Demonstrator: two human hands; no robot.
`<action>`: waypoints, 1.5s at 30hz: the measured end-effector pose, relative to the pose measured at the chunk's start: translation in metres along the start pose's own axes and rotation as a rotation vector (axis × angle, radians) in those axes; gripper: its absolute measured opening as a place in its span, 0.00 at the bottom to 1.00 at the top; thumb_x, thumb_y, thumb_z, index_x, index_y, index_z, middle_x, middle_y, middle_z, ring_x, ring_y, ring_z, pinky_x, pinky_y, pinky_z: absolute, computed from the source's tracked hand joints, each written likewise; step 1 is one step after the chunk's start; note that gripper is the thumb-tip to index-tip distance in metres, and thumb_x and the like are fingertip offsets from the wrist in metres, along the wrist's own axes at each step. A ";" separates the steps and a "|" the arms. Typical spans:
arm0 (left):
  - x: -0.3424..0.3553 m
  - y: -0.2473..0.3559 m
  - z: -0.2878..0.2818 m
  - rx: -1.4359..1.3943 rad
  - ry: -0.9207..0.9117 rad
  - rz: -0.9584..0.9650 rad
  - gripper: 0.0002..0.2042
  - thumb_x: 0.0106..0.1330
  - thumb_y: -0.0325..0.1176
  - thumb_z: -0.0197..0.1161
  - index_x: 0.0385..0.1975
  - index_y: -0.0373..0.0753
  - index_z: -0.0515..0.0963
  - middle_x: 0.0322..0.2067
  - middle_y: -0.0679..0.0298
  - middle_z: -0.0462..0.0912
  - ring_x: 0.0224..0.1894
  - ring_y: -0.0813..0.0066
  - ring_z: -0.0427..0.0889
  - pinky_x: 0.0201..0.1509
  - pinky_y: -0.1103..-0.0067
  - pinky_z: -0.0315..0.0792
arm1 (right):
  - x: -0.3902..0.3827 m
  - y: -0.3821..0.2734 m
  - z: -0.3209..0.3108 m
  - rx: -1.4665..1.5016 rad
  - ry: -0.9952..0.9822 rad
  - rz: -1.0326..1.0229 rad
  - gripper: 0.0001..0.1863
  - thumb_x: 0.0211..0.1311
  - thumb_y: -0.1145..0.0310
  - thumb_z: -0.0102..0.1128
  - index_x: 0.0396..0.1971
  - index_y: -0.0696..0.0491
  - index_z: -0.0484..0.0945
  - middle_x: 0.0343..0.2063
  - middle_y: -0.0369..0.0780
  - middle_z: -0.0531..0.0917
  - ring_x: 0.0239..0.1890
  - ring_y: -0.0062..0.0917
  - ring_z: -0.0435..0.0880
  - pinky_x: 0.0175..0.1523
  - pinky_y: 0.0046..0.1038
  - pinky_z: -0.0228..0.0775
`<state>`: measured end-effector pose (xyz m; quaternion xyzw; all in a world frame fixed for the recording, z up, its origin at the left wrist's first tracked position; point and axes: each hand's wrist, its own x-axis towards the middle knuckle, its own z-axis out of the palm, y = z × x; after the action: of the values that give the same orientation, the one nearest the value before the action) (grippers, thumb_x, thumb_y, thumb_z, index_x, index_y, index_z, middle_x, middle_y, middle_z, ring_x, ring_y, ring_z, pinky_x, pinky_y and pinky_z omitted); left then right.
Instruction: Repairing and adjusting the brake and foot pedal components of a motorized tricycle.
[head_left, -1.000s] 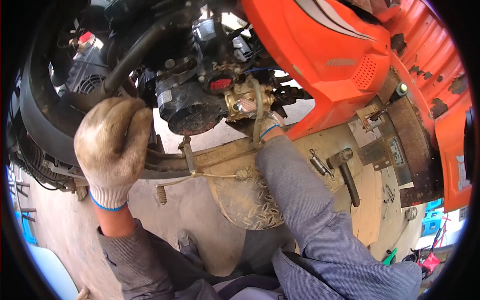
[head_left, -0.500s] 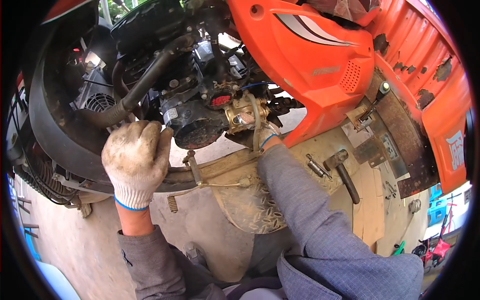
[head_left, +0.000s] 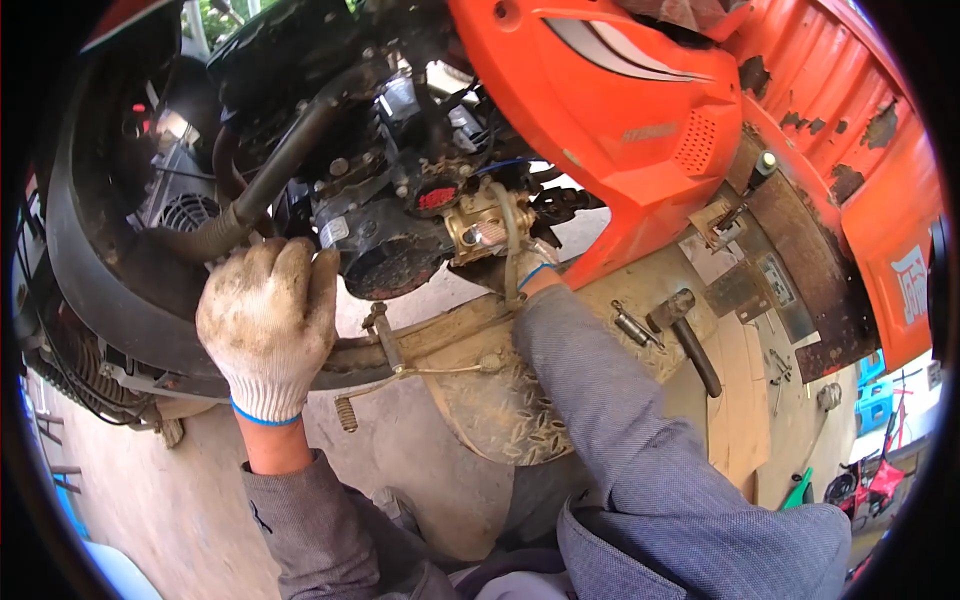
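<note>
In a stained white knit glove, my left hand (head_left: 268, 325) is closed, its knuckles up, beside the lower end of a dark pipe (head_left: 275, 175). What its fingers hold, if anything, is hidden beneath it. My right hand (head_left: 538, 262), gloved too, reaches in behind a rubber hose (head_left: 511, 235) at a brass-coloured engine part (head_left: 483, 225); its fingers are out of sight. Left of that part is the black engine casing (head_left: 385, 245), with a round dark opening underneath. Just above sits a round port with something red in it (head_left: 437, 198).
An orange body panel (head_left: 620, 120) hangs over my right forearm. A hammer (head_left: 688, 345) and a metal socket-like tool (head_left: 636, 325) lie on the tread-plate footboard (head_left: 490, 420). A foot pedal with a spring (head_left: 385, 340) juts out between my arms. Cardboard (head_left: 735, 410) lies on the floor.
The view has shifted slightly. My left hand sits a little further left and lower in the picture; my right hand stays at the brass-coloured part.
</note>
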<state>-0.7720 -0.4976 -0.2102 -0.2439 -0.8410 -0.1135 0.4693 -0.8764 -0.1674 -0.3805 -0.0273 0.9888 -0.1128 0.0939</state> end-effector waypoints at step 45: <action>0.003 0.000 -0.012 -0.053 -0.085 0.019 0.08 0.60 0.29 0.75 0.36 0.39 0.84 0.32 0.58 0.85 0.35 0.54 0.85 0.43 0.62 0.78 | -0.042 -0.004 -0.103 -0.270 0.565 -0.117 0.17 0.71 0.65 0.57 0.52 0.56 0.87 0.59 0.45 0.87 0.60 0.42 0.87 0.65 0.42 0.80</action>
<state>-0.7648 -0.5019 -0.2012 -0.2686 -0.8546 -0.1208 0.4276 -0.8545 -0.1457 -0.2736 -0.0639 0.9786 0.0114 -0.1954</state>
